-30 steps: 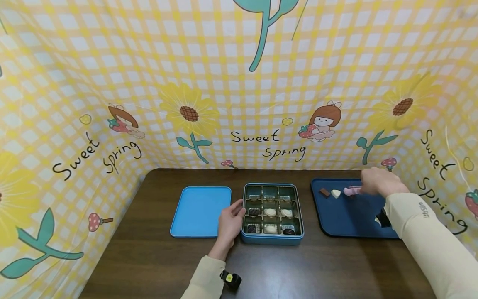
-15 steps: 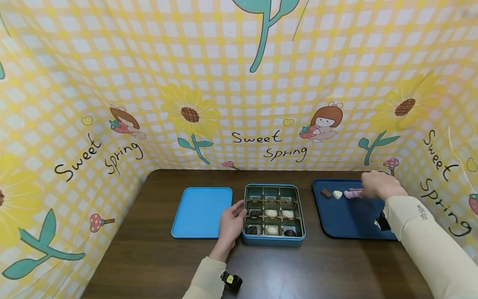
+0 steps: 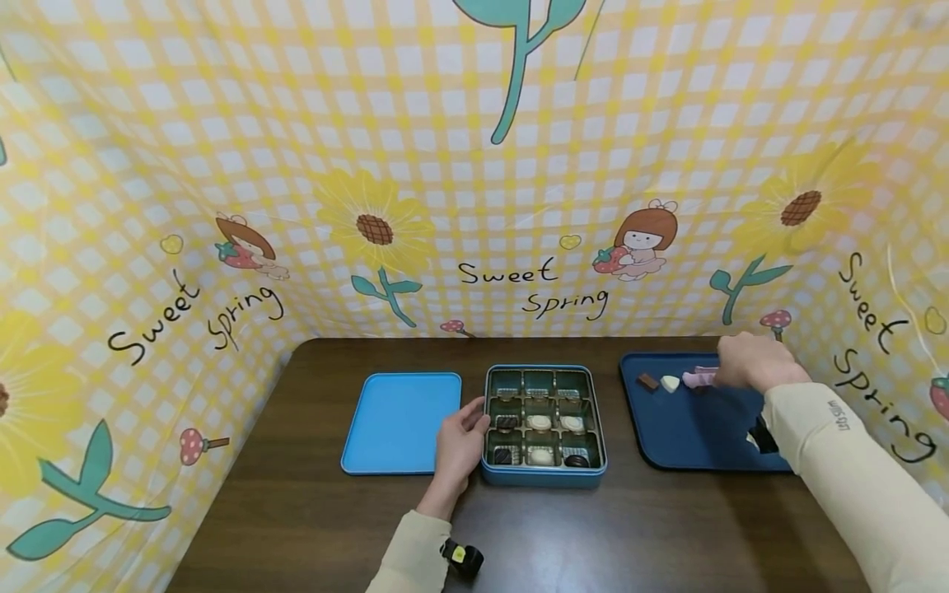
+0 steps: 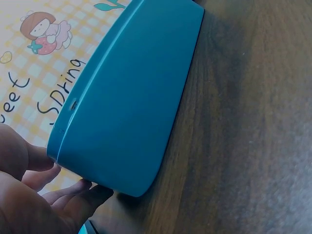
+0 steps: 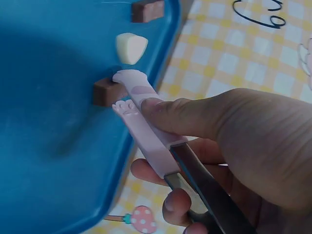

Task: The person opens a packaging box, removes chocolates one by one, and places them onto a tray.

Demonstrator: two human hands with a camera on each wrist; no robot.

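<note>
Near the back edge of the dark blue tray (image 3: 697,432), at the table's right end, the right hand (image 3: 752,362) pinches pink paw-tipped tongs (image 5: 141,117), whose tips straddle a brown chocolate (image 5: 103,91); whether they already squeeze it I cannot tell. A white chocolate (image 5: 130,47) and another brown chocolate (image 5: 147,9) lie just beyond along the same edge. At the middle of the table (image 3: 311,511) the left hand (image 3: 458,445) rests with loosely bent fingers against the left wall of the teal tin (image 3: 544,476), steadying it. Six of its nine compartments seem filled and the back row looks empty, so roughly two thirds appears done, with three pieces left. A light blue lid (image 3: 400,420) lies to the left of the tin.
</note>
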